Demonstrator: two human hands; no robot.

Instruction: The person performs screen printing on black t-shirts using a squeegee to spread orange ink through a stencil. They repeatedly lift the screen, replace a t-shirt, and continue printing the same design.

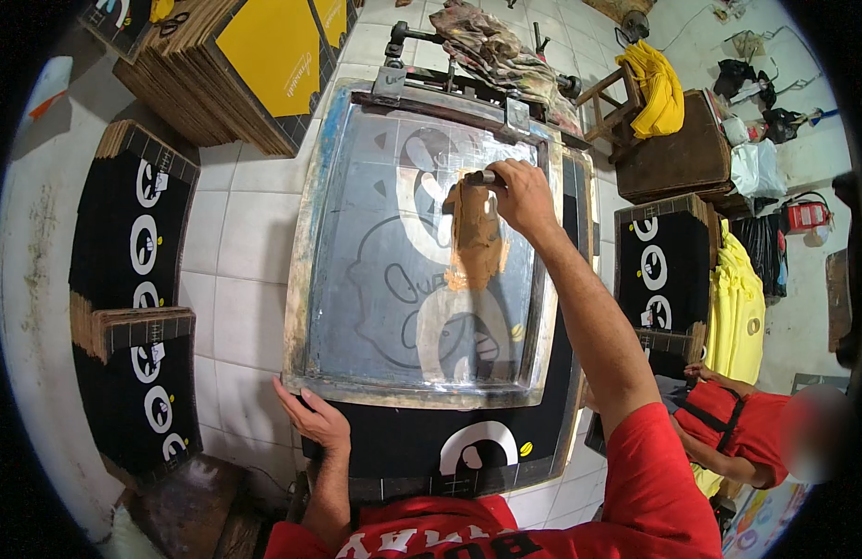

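A silk-screen frame (305, 270) with a grey mesh lies over black printed fabric (394, 433), and pale printed shapes show through the mesh. On the mesh, an orange-brown ink smear (478, 242) runs down from my right hand (522, 197). That hand is closed around a short dark squeegee (482, 177) at the smear's upper end; its blade is mostly hidden. My left hand (317, 417) is at the frame's near left corner, fingers stretched out along the edge, the thumb by the corner. Whether it presses on the frame is hard to tell.
Stacked boards with black printed panels stand at left (123, 224) and right (669, 270). Yellow-topped boards (263, 56) are at the back left. A clamp bar with a stained rag (496, 56) spans the far side. Another person in red (734, 419) is at the right, near yellow cloth (737, 307).
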